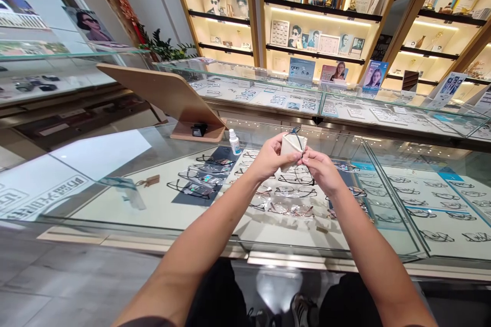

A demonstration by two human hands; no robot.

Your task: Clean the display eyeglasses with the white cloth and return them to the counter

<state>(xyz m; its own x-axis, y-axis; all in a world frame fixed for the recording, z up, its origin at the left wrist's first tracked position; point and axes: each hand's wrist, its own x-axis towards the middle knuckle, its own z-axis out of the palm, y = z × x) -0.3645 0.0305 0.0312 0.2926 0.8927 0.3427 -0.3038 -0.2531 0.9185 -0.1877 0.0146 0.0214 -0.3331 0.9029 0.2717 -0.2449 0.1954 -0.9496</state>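
My left hand (269,157) is closed on a pale cleaning cloth (289,147) with a zigzag edge, held above the glass counter. Within the cloth's folds is a pair of dark-framed eyeglasses (295,131); part of the frame sticks out at the top, while the lenses are mostly covered. The fingers of my right hand (322,167) pinch a thin dark part of the same eyeglasses at the cloth's right side. A small white bottle (234,143) with a blue-marked label stands upright on the counter, left of my left hand.
Under the glass counter top (126,173) lie rows of eyeglasses (294,191). A tilted wooden board on a base (164,94) stands at the back left. Behind runs another glass showcase (245,74) with small signs, then lit wall shelves (322,10). Keys with a brown tag (149,180) appear at left.
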